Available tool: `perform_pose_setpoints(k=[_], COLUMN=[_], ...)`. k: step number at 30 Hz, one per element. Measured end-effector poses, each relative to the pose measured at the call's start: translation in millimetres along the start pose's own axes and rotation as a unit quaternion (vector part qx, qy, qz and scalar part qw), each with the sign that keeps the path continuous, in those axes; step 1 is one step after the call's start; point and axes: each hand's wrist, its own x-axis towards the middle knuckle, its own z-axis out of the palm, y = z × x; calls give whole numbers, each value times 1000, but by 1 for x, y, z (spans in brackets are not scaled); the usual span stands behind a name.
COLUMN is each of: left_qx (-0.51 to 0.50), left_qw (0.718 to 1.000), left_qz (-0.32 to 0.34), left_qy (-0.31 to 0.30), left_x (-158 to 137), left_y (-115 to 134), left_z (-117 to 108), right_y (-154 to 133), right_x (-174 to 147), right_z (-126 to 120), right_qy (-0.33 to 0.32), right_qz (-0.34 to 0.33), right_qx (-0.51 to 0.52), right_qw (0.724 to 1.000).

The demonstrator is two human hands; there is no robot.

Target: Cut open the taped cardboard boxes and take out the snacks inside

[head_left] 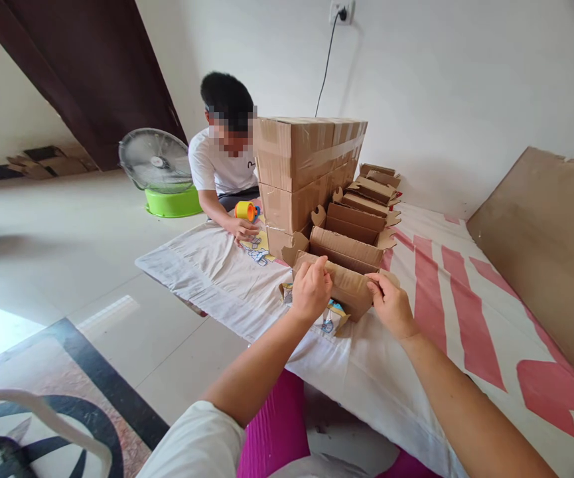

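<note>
Brown carton stack [311,162] between a co-worker [224,159] and open boxes [349,244].

— What is the broad, flat, raised surface [366,365] draped with?
— A white, red-printed cloth [436,285].
— And what is borne on it?
— A stack of taped brown cardboard boxes [311,153], flanked by a row of open-topped brown cardboard boxes [346,244].
</note>
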Motion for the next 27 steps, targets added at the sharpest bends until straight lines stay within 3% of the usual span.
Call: perform_pose_setpoints(k=[15,27], left_qx=[-15,-96], left_qw=[1000,993], left_qz=[1,-57], left_qy=[5,-35], left_x=[-2,6], left_y=[0,-17], left_z=[4,-4], right_y=[-1,-5], right_x=[-5,-4], right_z=[2,0], right_qy=[6,-19], right_qz=[-3,-33], right_qx=[7,10], right_qw=[1000,999])
